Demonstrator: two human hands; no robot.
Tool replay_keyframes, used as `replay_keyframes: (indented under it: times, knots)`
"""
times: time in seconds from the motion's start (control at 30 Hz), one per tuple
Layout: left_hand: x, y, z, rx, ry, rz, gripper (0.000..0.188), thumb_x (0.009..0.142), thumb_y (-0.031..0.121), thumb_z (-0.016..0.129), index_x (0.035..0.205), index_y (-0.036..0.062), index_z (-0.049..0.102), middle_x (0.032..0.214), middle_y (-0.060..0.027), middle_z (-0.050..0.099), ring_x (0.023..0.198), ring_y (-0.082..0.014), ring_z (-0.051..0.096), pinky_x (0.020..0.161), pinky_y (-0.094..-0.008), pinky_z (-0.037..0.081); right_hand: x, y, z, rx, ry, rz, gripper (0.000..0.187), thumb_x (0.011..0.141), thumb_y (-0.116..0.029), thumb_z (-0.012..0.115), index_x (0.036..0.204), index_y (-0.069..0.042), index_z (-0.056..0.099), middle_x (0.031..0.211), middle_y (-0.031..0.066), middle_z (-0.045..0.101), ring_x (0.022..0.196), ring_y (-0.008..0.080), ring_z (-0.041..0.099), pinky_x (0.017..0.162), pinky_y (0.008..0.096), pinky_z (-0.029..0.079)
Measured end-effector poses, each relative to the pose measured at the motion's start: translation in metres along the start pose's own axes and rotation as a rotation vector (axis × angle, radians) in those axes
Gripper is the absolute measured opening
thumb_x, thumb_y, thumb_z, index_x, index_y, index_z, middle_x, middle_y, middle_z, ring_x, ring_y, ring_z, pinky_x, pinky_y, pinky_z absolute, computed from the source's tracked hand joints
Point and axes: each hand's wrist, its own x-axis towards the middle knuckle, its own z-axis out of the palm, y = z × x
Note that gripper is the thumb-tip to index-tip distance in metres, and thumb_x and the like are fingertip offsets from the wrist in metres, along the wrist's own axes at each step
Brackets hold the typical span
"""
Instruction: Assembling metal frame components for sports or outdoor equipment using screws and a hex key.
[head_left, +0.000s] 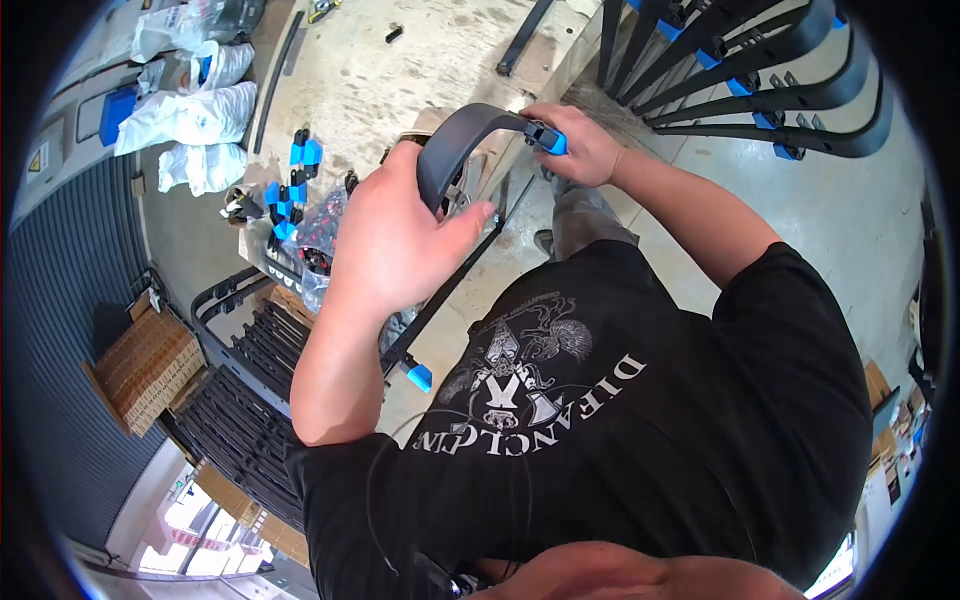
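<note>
A wide black curved bar (pixel 443 155) arches between my hands above the bench's near edge. My left hand (pixel 390 235) is closed around its left part, with the thumb stretched out and the other fingers mostly hidden behind. At the bar's right end sits a blue and black clip-like fitting (pixel 550 140). My right hand (pixel 585 145) grips that end, fingers wrapped behind it. Below my hands a long thin black bar (pixel 440 300) slants down to a blue end piece (pixel 418 377); I cannot tell whether it joins the curved one.
On the worn workbench (pixel 365 75) lie several blue clips (pixel 290 200) and a clear plastic bag (pixel 322 230) of small parts. White sacks (pixel 205 120) stand beyond at left. Curved black bars (pixel 790 100) hang at right. Stacked black bars (pixel 240 425) and cardboard (pixel 150 365) fill the lower left.
</note>
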Motion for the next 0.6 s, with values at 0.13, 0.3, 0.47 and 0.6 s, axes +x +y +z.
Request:
replay_keyframes:
  times: [0.13, 0.3, 0.47, 0.6]
  knots:
    - [0.006, 0.009, -0.001, 0.067, -0.051, -0.039, 0.051, 0.075, 0.032, 0.082, 0.102, -0.0037, 0.056, 0.078, -0.0200, 0.066, 0.078, -0.0412, 0.068, 0.071, -0.0453, 0.054, 0.013, 0.044, 0.016, -0.052, -0.006, -0.076, 0.058, 0.074, -0.013, 0.071, 0.129, -0.003, 0.056, 0.124, 0.0196, 0.063, 0.117, 0.0397, 0.059, 0.105, 0.0476, 0.042]
    - [0.009, -0.005, 0.002, 0.049, 0.020, 0.040, 0.054, 0.074, 0.031, 0.083, 0.103, -0.0035, 0.055, 0.073, -0.0180, 0.064, 0.070, -0.0390, 0.068, 0.064, -0.0445, 0.053, 0.021, 0.049, 0.020, -0.016, -0.014, -0.117, 0.055, 0.071, -0.013, 0.073, 0.123, -0.006, 0.057, 0.110, 0.0149, 0.063, 0.108, 0.0360, 0.059, 0.099, 0.0441, 0.039]
    - [0.005, 0.004, 0.002, 0.016, 0.007, -0.011, 0.053, 0.075, 0.031, 0.082, 0.105, -0.0039, 0.056, 0.072, -0.0175, 0.064, 0.071, -0.0374, 0.068, 0.065, -0.0436, 0.053, 0.021, 0.054, 0.025, 0.025, -0.039, -0.103, 0.051, 0.069, -0.010, 0.071, 0.119, -0.007, 0.057, 0.106, 0.0141, 0.061, 0.104, 0.0365, 0.058, 0.097, 0.0442, 0.040]
    - [0.003, 0.011, 0.002, 0.055, 0.037, 0.007, 0.051, 0.075, 0.032, 0.081, 0.105, -0.0034, 0.058, 0.074, -0.0171, 0.065, 0.071, -0.0356, 0.068, 0.067, -0.0428, 0.053, 0.018, 0.053, 0.028, 0.009, -0.040, -0.036, 0.044, 0.074, -0.014, 0.071, 0.115, -0.008, 0.058, 0.106, 0.0137, 0.062, 0.106, 0.0357, 0.059, 0.098, 0.0464, 0.040]
